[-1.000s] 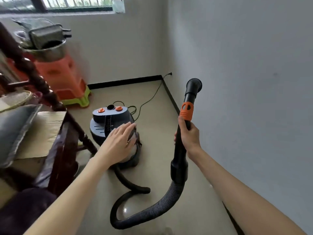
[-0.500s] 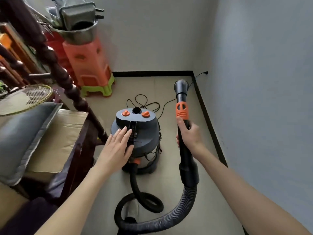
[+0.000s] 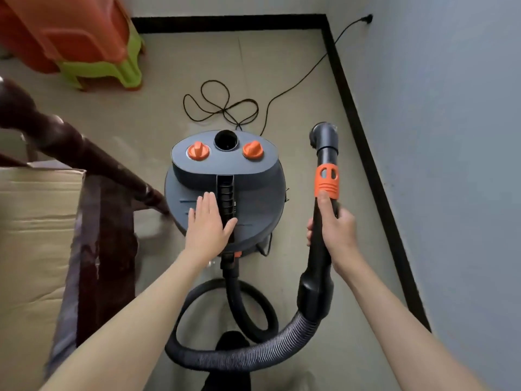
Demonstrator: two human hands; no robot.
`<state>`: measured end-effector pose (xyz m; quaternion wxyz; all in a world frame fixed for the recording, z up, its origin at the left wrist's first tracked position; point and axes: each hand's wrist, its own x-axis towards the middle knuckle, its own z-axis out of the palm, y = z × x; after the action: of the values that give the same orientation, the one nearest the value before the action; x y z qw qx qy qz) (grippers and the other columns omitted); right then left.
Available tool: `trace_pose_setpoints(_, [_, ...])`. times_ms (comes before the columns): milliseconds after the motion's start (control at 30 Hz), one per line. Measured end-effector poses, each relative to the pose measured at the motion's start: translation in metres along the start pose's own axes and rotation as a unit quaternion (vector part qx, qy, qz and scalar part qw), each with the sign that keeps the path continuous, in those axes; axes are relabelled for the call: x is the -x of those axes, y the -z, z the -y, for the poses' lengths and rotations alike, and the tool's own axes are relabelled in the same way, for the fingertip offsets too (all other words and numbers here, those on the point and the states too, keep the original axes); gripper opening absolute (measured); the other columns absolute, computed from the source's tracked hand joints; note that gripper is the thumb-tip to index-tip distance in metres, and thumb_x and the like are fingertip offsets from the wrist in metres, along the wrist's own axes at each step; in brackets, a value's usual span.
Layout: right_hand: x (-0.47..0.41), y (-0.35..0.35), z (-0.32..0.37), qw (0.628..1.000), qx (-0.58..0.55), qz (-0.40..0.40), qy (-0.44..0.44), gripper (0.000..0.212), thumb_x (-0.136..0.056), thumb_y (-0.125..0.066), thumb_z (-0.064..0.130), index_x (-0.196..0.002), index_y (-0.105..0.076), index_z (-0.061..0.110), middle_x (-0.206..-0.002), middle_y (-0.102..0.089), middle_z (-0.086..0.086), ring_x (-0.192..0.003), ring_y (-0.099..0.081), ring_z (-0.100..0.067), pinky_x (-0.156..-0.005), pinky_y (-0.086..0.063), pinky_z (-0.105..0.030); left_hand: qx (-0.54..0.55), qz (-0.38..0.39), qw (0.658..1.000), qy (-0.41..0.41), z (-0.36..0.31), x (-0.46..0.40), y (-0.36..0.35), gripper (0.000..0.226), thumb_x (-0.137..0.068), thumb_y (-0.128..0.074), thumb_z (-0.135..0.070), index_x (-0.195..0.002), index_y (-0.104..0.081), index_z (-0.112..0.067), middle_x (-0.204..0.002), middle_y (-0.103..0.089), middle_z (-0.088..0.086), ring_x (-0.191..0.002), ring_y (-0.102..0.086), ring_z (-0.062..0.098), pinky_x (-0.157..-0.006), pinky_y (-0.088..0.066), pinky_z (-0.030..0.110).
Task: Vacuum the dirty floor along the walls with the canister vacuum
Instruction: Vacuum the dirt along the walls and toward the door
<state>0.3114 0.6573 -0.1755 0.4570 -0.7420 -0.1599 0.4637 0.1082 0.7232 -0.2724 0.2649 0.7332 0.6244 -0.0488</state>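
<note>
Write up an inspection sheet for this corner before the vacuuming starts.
Surface: beige floor, no dirt clearly visible from here.
Job's things: canister vacuum upright on the floor; hose looped in front of it; wand with orange collar, nozzle end raised off the floor.
Clutter: stacked orange and green stools top left; dark wooden furniture and a cardboard box at left.
Hands: left hand flat, fingers straight, on the canister top; right hand grips the wand below the collar.
Cables: power cord coiled loosely behind the canister, running to a wall plug.
Surroundings: pale walls with black baseboard meeting in a corner.
</note>
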Motion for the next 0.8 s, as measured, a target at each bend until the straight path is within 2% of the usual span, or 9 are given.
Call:
trace_pose_setpoints(67, [-0.005,-0.006,-0.013,1.0,-0.01,-0.007,-0.015,0.032,-0.096,-0.056,0.038,-0.083,-0.051,0.009,-0.055,-0.054,-0.005,-0.041,-0.051,-0.014,-0.042,-0.048,-0.027,0.07,-0.001,0.997,0.024,-0.002,-0.011,-0.014,0.081,-0.097,-0.044,-0.042,-0.15,0.0,0.0,-0.158,-0.008,0.014,-0.147,-0.005,0.027,-0.119,-0.011,0.039])
trace_pose_setpoints(133, [-0.009,-0.009,-0.023,0.999,-0.014,-0.009,-0.027,0.032,-0.095,-0.056,0.039,-0.084,-0.052,0.009,-0.056,-0.054,-0.006,-0.042,-0.051,-0.015,-0.043,-0.048,-0.027,0.145,-0.021,0.988,0.046,-0.005,-0.016,-0.022,0.075,-0.096,-0.05,-0.036,-0.149,-0.011,0.0,-0.154,-0.021,0.017,-0.143,-0.019,0.029,-0.117,-0.022,0.039])
trace_pose_setpoints(200, [-0.011,-0.009,-0.031,0.999,-0.015,-0.013,-0.035,0.032,-0.095,-0.056,0.04,-0.085,-0.052,0.01,-0.057,-0.054,-0.006,-0.044,-0.051,-0.016,-0.043,-0.048,-0.028,0.157,-0.07,0.983,0.064,-0.009,-0.019,-0.027,0.059,-0.092,-0.055,-0.031,-0.138,-0.031,-0.001,-0.136,-0.043,0.018,-0.126,-0.041,0.03,-0.103,-0.039,0.037])
trace_pose_setpoints(267, [-0.013,-0.007,-0.035,0.999,-0.02,-0.019,-0.038,0.032,-0.095,-0.057,0.039,-0.084,-0.051,0.011,-0.057,-0.053,-0.007,-0.043,-0.05,-0.017,-0.042,-0.047,-0.028,0.119,-0.095,0.985,0.078,-0.014,-0.018,-0.027,0.044,-0.091,-0.057,-0.028,-0.122,-0.042,0.0,-0.117,-0.051,0.017,-0.11,-0.046,0.029,-0.089,-0.041,0.034])
trace_pose_setpoints(367, [-0.013,0.0,-0.04,0.999,-0.024,-0.026,-0.041,0.032,-0.095,-0.057,0.039,-0.083,-0.051,0.011,-0.058,-0.053,-0.008,-0.043,-0.05,-0.018,-0.043,-0.047,-0.028,0.15,-0.081,0.979,0.115,-0.021,-0.016,-0.027,0.038,-0.092,-0.056,-0.026,-0.117,-0.044,-0.001,-0.114,-0.052,0.017,-0.107,-0.051,0.032,-0.086,-0.044,0.039])
trace_pose_setpoints(633, [0.002,0.037,-0.058,0.999,-0.028,-0.009,-0.029,0.033,-0.095,-0.058,0.04,-0.083,-0.051,0.01,-0.057,-0.055,-0.007,-0.044,-0.052,-0.018,-0.044,-0.049,-0.028,0.073,-0.061,0.988,0.124,-0.024,0.0,-0.03,0.043,-0.095,-0.053,-0.032,-0.119,-0.042,0.002,-0.12,-0.052,0.021,-0.108,-0.053,0.04,-0.081,-0.041,0.04])
trace_pose_setpoints(800, [0.016,0.072,-0.071,0.999,-0.032,0.013,-0.02,0.032,-0.095,-0.057,0.041,-0.083,-0.05,0.011,-0.055,-0.054,-0.005,-0.043,-0.051,-0.017,-0.043,-0.048,-0.028,0.073,-0.052,0.986,0.138,-0.039,0.03,-0.047,0.046,-0.095,-0.052,-0.035,-0.119,-0.041,0.003,-0.118,-0.054,0.021,-0.106,-0.055,0.041,-0.08,-0.043,0.041])
